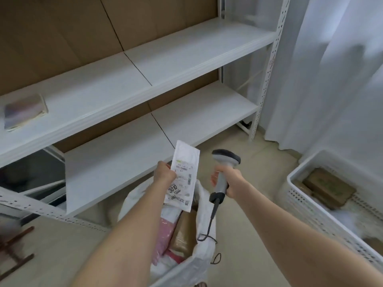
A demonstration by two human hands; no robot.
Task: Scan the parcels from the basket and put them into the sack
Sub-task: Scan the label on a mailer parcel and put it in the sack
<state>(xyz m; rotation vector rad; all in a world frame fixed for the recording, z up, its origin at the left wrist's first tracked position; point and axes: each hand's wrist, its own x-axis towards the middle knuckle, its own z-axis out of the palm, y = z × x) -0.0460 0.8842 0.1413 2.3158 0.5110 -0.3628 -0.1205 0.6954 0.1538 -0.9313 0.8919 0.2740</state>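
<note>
My left hand (164, 171) pinches a flat white parcel (183, 177) by its left edge, label facing me, held upright above the sack. My right hand (232, 181) grips the handle of a grey barcode scanner (223, 168), whose head sits just right of the parcel; its black cable hangs down. Below both hands stands the open white sack (199, 264), holding pink, brown and white parcels. At the right, the white perforated basket (310, 210) holds brown parcels (329, 187) and something white.
A white metal shelf unit (165, 65) with brown backing fills the view ahead; a small packet (24, 113) lies on its upper shelf at left. White curtains (331, 69) hang at right. A dark wooden frame (16, 255) lies on the beige floor at lower left.
</note>
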